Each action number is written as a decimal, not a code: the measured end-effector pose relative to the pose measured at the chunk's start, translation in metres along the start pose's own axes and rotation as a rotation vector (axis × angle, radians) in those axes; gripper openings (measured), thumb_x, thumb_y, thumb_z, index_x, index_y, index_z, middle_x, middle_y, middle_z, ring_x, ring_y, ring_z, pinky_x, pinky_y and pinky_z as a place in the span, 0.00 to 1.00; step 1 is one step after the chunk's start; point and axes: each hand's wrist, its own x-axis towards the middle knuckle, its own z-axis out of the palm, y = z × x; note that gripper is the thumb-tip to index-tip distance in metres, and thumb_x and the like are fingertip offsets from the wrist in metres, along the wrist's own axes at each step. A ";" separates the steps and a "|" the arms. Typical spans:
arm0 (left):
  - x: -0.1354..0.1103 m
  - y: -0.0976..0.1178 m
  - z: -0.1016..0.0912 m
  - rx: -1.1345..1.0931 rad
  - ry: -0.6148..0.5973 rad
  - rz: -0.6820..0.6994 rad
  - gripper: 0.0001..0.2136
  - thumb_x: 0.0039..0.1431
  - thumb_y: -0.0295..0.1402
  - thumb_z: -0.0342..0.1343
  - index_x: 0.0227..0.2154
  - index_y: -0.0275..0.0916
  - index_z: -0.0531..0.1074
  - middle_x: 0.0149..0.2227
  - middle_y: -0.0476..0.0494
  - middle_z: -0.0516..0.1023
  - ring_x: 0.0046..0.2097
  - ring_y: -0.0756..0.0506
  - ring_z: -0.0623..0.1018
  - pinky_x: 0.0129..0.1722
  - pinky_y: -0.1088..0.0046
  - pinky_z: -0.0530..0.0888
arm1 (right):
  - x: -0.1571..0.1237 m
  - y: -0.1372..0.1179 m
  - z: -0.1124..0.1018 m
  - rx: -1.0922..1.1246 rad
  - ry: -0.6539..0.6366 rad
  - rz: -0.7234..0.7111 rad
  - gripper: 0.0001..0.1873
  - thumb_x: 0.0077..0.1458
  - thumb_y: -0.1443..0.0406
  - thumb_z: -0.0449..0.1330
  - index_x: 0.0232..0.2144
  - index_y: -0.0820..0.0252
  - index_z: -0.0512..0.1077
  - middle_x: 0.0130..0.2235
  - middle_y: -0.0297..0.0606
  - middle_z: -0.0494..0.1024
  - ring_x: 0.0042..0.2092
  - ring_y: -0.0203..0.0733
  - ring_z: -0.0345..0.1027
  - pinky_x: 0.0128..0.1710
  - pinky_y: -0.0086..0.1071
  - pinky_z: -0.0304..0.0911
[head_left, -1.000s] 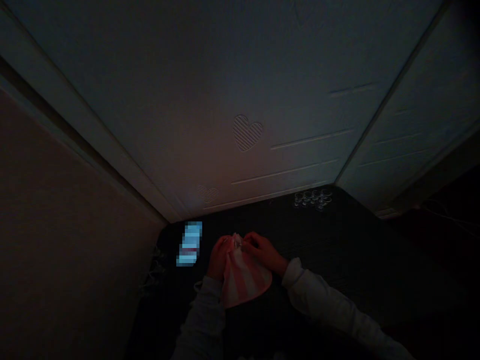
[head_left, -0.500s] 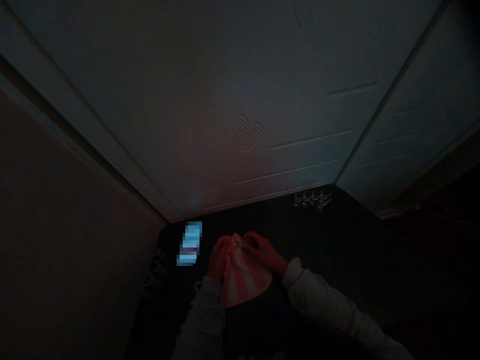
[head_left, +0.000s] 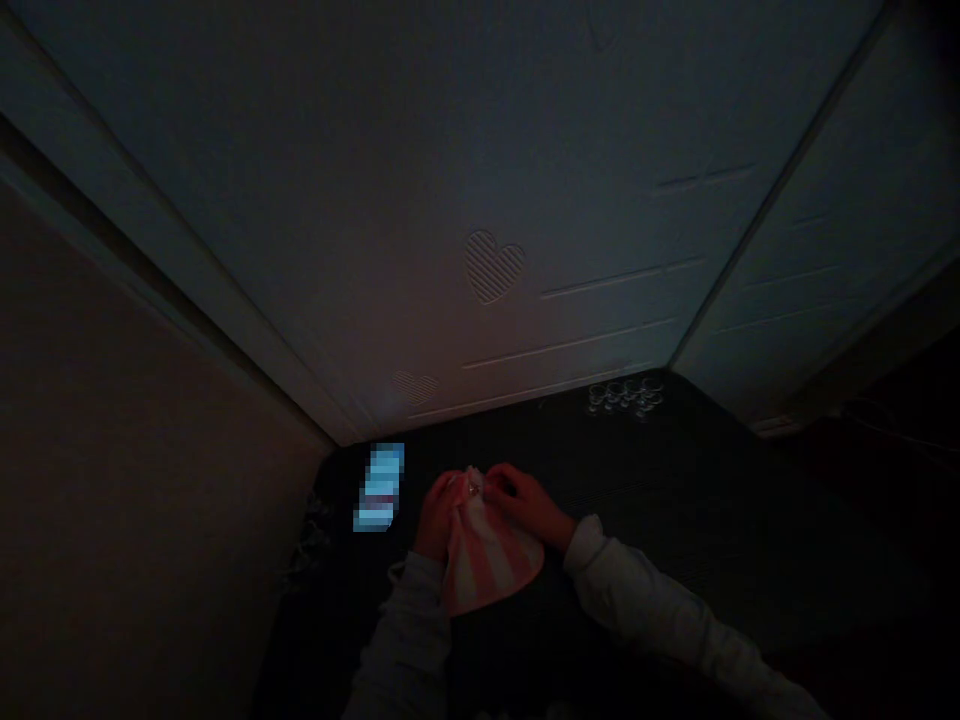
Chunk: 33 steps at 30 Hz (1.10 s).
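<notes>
A pink-and-white striped cloth (head_left: 491, 560) hangs between my hands over the dark tabletop, its lower edge spread toward me. My left hand (head_left: 436, 515) grips the bunched upper part of the cloth from the left. With thumb and fingers curled in a pinch, my right hand (head_left: 529, 503) holds the cloth's upper right side. A small shiny piece (head_left: 473, 489) glints in the folds between my fingertips; the dim light hides what it is.
Several small clear glass pieces (head_left: 626, 397) stand at the table's back edge, right of centre. A blurred lit phone-like screen (head_left: 379, 488) lies left of my hands. More clear pieces (head_left: 311, 535) line the left edge. White panels with heart reliefs (head_left: 493, 267) rise behind the dark table (head_left: 660, 480).
Both hands and the cloth stay almost where they were. The light on the cloth and fingers looks slightly redder.
</notes>
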 end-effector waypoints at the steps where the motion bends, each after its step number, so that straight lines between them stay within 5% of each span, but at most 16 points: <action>1: 0.000 0.000 0.000 0.002 0.006 0.004 0.12 0.43 0.41 0.54 0.26 0.37 0.70 0.25 0.48 0.72 0.30 0.48 0.71 0.30 0.73 0.66 | 0.000 0.000 0.000 -0.001 -0.005 -0.004 0.12 0.50 0.60 0.54 0.35 0.61 0.65 0.30 0.34 0.69 0.31 0.34 0.62 0.31 0.28 0.58; 33: -0.002 0.006 0.002 0.050 0.021 0.011 0.13 0.43 0.42 0.54 0.26 0.36 0.69 0.28 0.47 0.73 0.33 0.48 0.71 0.33 0.73 0.66 | 0.000 0.000 0.001 -0.021 -0.009 -0.010 0.13 0.51 0.58 0.53 0.35 0.61 0.65 0.29 0.33 0.69 0.30 0.33 0.61 0.30 0.27 0.57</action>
